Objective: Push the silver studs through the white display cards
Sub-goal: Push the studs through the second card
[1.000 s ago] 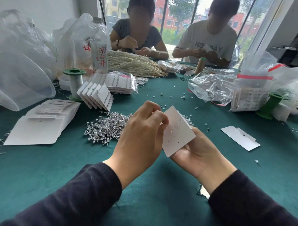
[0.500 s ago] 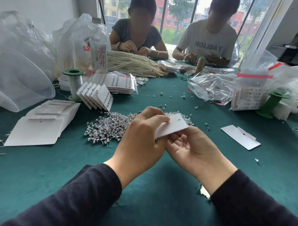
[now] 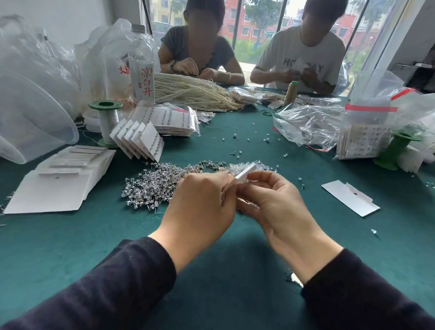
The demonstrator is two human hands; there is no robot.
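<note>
Display card [image 3: 245, 174] is edge-on, pinched between your left hand [image 3: 200, 206] and right hand [image 3: 279, 206]; stud pile [image 3: 154, 187] lies at 10 o'clock. Clear bag [image 3: 194, 129] at 11 o'clock holds filled cards [image 3: 168, 117].

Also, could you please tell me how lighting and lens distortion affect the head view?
Head view: window daylight backlights the far side; the wide-angle lens bows the window frames near the edges; the white display card shows edge-on between the left hand and right hand, its face hidden; the heap of silver studs glints, in focus.
</note>
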